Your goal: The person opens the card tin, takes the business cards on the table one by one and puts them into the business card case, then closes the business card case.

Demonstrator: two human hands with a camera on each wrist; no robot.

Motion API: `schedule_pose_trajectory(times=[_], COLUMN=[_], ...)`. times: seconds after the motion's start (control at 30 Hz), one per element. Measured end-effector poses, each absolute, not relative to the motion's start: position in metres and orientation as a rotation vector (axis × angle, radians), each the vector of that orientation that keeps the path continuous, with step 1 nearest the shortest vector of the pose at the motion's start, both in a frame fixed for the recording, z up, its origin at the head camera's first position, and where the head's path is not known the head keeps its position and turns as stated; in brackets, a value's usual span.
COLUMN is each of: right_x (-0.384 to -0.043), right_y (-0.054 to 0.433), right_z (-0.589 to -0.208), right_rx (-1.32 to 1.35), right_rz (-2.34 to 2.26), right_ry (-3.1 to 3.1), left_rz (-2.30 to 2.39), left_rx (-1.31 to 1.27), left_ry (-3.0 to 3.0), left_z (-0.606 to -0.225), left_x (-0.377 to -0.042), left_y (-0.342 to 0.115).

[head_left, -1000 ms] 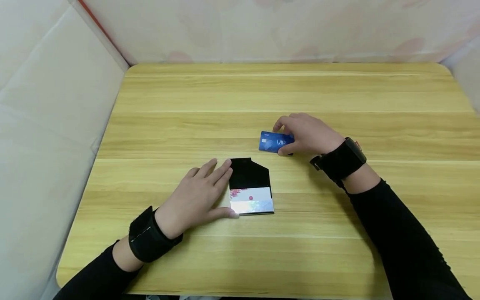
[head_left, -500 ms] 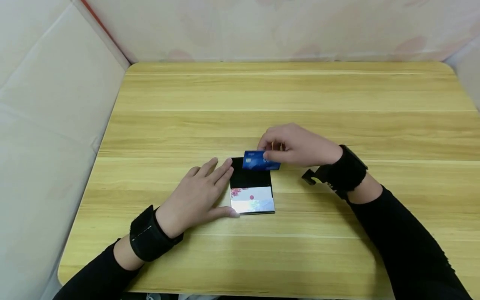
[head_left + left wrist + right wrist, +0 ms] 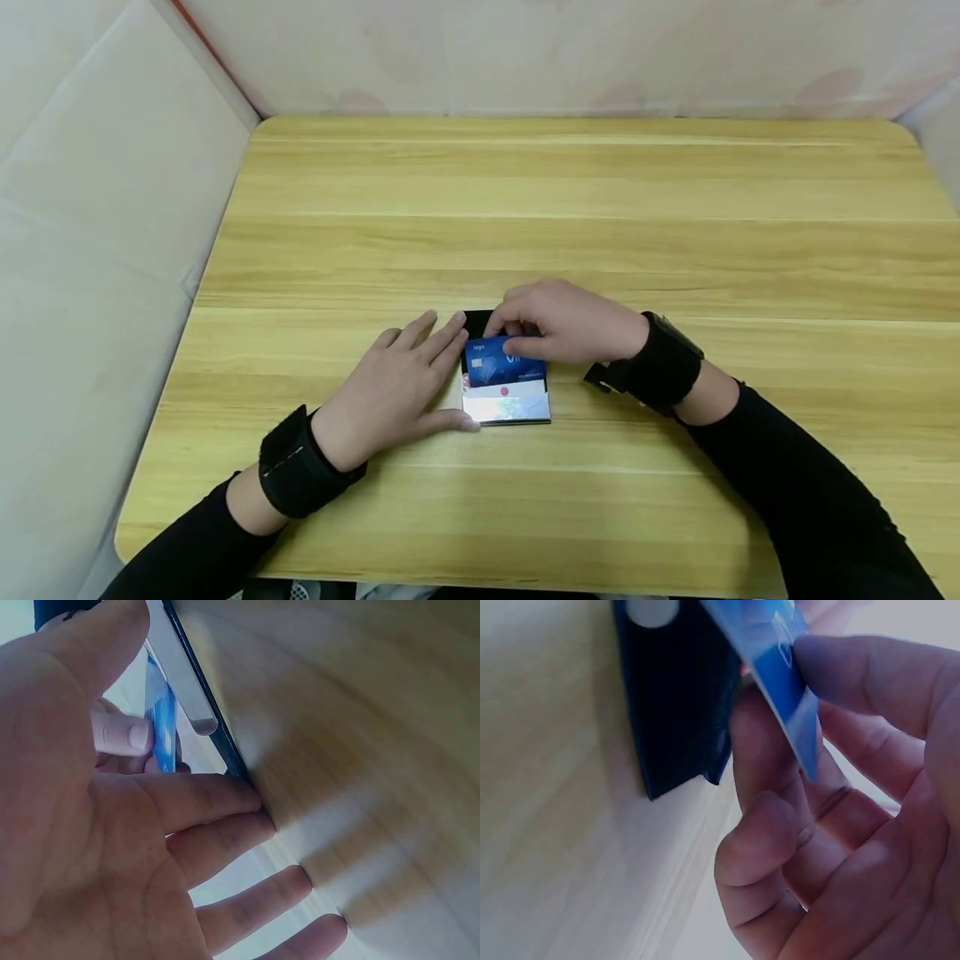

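Note:
My right hand pinches a blue VIP card between thumb and fingers, over a card holder on the table. The holder has a silver front and a black back flap; a white card with a red dot shows in its pocket. In the right wrist view, the blue card stands tilted beside the black flap. My left hand lies with fingers straight at the holder's left side, thumb at its near corner. In the left wrist view, fingertips are right at the holder's edge.
The wood-grain table carries the holder near its middle. Pale padded walls rise along the left and far sides. Black bands circle both wrists, the right one with a loose strap end.
The right hand has carried the blue card from the table beyond the holder, left and toward the person, until it overlaps the pocket. The left hand has stayed in place.

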State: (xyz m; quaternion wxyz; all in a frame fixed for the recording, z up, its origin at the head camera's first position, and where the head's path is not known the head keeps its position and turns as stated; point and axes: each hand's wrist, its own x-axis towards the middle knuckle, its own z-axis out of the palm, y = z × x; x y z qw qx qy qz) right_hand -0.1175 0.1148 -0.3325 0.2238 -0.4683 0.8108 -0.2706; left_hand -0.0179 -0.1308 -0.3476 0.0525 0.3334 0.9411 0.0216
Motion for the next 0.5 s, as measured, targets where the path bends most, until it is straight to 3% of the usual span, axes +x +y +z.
schedule_pose_trajectory(times=[0.5], right_x=[-0.094], right_y=[0.104], right_z=[-0.339], right_rx=[-1.365], right_rz=[-0.585], right_ry=[2.24], left_rz=[0.076], left_rx=[1.022], left_ry=[2.862], left_z=[-0.346], left_x=[-0.017], left_y=[-0.131])
